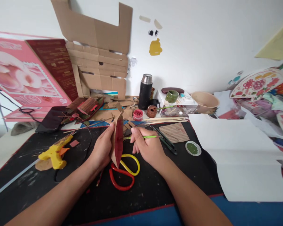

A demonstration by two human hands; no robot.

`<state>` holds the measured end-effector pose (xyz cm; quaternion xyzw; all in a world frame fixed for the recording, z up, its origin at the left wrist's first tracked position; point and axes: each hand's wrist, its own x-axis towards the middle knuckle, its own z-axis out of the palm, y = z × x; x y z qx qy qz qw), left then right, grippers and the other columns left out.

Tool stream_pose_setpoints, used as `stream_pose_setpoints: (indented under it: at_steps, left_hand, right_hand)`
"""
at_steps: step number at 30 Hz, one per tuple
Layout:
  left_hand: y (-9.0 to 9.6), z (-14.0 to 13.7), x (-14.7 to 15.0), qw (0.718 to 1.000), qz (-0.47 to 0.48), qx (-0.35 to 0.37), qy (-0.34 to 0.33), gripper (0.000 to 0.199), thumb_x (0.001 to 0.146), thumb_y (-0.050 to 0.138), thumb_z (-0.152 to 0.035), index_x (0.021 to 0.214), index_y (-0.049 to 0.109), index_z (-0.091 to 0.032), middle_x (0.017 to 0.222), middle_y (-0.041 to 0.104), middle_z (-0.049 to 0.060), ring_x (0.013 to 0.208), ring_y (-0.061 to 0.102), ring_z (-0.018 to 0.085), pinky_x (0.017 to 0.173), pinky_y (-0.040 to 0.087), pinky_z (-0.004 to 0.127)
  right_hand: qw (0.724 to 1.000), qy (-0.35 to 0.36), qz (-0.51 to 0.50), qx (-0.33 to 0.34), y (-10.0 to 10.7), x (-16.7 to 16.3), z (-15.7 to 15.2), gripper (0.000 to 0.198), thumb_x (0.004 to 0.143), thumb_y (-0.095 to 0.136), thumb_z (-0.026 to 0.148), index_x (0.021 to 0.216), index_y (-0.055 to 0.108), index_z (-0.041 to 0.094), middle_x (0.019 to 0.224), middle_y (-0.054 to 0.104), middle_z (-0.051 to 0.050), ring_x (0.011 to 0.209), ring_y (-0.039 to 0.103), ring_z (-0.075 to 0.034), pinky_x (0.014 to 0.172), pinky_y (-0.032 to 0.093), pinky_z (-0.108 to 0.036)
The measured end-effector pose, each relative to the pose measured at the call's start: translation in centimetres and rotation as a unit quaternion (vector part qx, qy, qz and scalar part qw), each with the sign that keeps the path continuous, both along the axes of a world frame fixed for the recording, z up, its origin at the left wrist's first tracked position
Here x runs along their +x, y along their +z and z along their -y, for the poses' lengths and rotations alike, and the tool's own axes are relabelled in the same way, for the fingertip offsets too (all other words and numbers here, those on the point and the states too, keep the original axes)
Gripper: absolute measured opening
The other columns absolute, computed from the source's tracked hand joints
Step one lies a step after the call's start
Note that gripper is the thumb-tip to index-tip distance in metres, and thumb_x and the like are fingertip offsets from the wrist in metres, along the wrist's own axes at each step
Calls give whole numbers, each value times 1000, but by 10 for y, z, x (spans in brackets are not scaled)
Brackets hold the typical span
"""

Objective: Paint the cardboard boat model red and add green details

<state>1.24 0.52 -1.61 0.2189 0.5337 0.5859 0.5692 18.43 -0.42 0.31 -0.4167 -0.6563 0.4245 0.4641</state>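
One cardboard pc in L hand, red side twd R hand.

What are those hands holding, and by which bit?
The left hand holds a red cardboard piece by its brown side; the right hand pinches a thin green brush partway along.
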Motion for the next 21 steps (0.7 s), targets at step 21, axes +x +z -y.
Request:
stream_pose_setpoints:
  at_steps: [21]
  left_hand:
    - [0, 2, 2, 999, -23, -24, -25, 75, 60, 95, -76, 102, 84, -15, 82, 82, 4, 64, 69, 18, 59, 52, 27]
  right_hand:
    - [999, 4, 15, 29, 2, 1, 2, 48, 114, 50, 53, 78, 61, 23, 59, 61, 5, 41, 62, -10, 47, 44, -22]
